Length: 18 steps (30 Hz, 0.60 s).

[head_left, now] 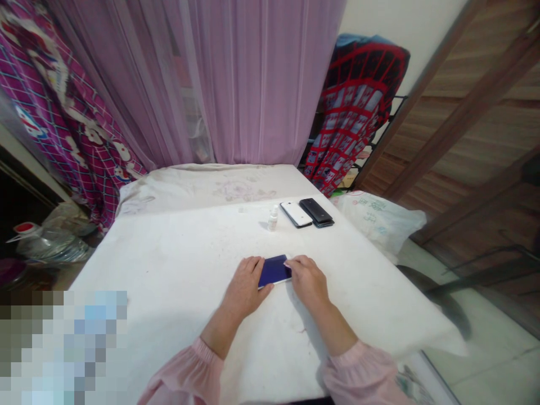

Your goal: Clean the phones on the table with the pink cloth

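A phone [273, 270] with a dark blue face and a white edge lies flat on the white-covered table. My left hand [246, 284] grips its left end, with the fingers along the far edge and the thumb at the near edge. At the right end, my right hand [309, 277] has its fingers bent and pinched together against the blue face. A small pale bit shows by those fingertips; what they hold, if anything, is too small to make out. Beyond the hands stands a small white bottle [273, 218].
Behind the bottle's right side lie a white phone [296, 214] and a stack of black phones [316, 212]. A small clear cap-like piece [241, 210] sits left of the bottle. A plastic bag [375, 219] is beside the table's right edge, a large water bottle [53, 242] at the left.
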Motion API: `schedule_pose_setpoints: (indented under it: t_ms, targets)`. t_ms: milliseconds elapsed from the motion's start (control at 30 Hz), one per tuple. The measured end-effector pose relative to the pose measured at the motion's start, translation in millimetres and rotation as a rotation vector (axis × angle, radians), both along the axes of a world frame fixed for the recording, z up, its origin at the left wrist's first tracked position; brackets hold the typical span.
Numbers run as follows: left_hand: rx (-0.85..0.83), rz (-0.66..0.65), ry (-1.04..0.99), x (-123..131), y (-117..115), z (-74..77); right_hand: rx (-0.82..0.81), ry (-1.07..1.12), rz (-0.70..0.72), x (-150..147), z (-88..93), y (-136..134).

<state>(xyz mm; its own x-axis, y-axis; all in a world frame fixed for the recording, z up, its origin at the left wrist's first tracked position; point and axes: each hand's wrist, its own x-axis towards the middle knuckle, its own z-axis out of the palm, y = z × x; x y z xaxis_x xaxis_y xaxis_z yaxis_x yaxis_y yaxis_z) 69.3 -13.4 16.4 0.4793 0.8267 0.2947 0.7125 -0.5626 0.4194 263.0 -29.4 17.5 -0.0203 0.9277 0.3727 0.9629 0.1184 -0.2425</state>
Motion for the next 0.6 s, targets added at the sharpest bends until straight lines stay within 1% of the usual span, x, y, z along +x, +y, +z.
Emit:
schedule_pose_setpoints:
  t_ms: [100, 167, 200, 267, 400, 467, 533, 600]
  targets:
    - [-0.004, -0.001, -0.001, 0, 0, -1.0, 0.024, 0.028, 0.034, 6, -3.1, -24]
    - [-0.008, -0.004, 0.006, 0, 0, -1.5, 0.028, 0.030, 0.044, 8, -3.3, -31]
    - [-0.007, -0.006, 0.008, 0, 1, -1.9, 0.021, 0.025, 0.043, 8, -2.7, -30]
    - [-0.002, -0.010, 0.007, -1, 1, -2.8, -0.002, 0.009, 0.025, 7, 0.0, -19]
    - [0.006, -0.009, 0.008, -1, 1, -3.5, -0.049, -0.023, -0.027, 1, 7.7, 19]
    - [0.007, -0.005, 0.009, 0, 1, -2.8, -0.060, -0.035, -0.045, -1, 9.3, 30]
    - [0.004, -0.002, 0.005, 0, 1, -1.7, -0.055, -0.040, -0.050, 0, 7.6, 32]
    - [0.000, -0.001, 0.001, 0, 0, -0.7, -0.039, -0.027, -0.043, 4, 3.2, 23]
